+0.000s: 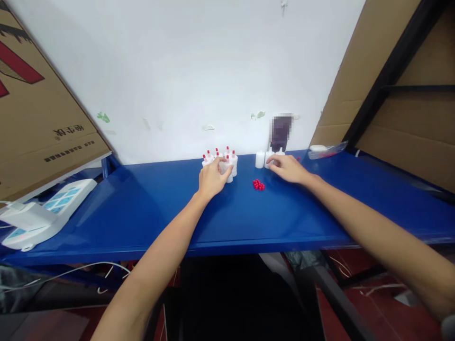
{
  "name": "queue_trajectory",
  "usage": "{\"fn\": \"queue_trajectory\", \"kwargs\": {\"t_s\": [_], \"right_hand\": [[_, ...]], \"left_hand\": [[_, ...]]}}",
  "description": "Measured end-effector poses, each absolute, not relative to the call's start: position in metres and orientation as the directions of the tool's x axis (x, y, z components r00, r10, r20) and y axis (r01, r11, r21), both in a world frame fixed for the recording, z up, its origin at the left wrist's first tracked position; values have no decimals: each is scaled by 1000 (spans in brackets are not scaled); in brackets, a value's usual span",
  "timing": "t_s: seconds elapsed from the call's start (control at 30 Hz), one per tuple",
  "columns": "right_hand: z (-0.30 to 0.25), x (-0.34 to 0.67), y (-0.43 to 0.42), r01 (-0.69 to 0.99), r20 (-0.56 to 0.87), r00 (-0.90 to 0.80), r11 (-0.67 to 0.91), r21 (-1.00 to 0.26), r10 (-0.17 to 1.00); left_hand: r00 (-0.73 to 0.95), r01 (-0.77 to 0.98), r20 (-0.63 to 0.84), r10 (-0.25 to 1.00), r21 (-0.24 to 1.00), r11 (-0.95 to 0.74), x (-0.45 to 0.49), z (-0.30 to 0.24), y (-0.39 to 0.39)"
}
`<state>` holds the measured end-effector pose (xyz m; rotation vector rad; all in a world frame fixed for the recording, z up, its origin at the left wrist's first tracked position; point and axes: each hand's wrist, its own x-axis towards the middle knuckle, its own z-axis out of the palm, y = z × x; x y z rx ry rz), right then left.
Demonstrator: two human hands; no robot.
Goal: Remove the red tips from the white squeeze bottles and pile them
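My left hand [211, 179] has its thumb and forefinger curled round a small white squeeze bottle [230, 178] with a red tip. Around that hand several more white bottles [234, 166] stand upright in a tight group, each with a red cap on its nozzle. My right hand [289, 169] pinches another white squeeze bottle [269, 155], whose pointed nozzle has no red cap. Next to it, on the left, stands a white bottle [259, 160], and one more is partly behind my right fingers. A small pile of red caps [259, 185] lies between my hands.
The blue table [159, 208] runs along a white wall. A white power strip [53, 213] with a plugged-in adapter lies at the left, by a large cardboard box [42, 109]. A clear plastic bag [329, 149] sits at the back right. A dark pixelated object [280, 132] leans on the wall.
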<state>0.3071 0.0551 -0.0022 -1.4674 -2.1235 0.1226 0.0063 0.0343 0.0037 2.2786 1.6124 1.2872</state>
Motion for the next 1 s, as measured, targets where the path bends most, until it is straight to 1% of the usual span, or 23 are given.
{"fn": "queue_trajectory", "kwargs": {"t_s": [0.07,0.13,0.3,0.4,0.5,0.6,0.73,0.83,0.93,1.0], "right_hand": [[-6,306,56,833,318,-309,416,-364,896],[-9,305,58,831,282,-348,434,-349,894],[-13,307,64,828,269,-379,454,-328,885],[-15,308,69,825,259,-387,458,-332,885],[-16,308,74,826,269,-379,455,-334,886],[-16,308,77,835,288,-370,451,-314,884],[-14,306,75,836,304,-366,454,-308,880],[-10,303,71,840,302,-352,441,-317,886],[-3,303,66,872,268,-308,384,-304,913],[1,307,64,912,244,-246,309,-269,938]], "left_hand": [[102,739,605,789,486,-468,6,3,35],[104,729,617,780,486,-481,7,2,35],[112,718,641,759,477,-508,9,0,33],[132,731,663,737,437,-524,11,-1,32],[162,738,693,703,388,-552,12,-1,32],[172,731,711,681,372,-572,12,-1,32],[167,724,700,694,391,-568,14,-1,29],[204,705,687,697,390,-592,17,-1,26],[240,659,670,702,418,-625,19,-2,24],[256,621,649,717,458,-637,20,-3,25]]}}
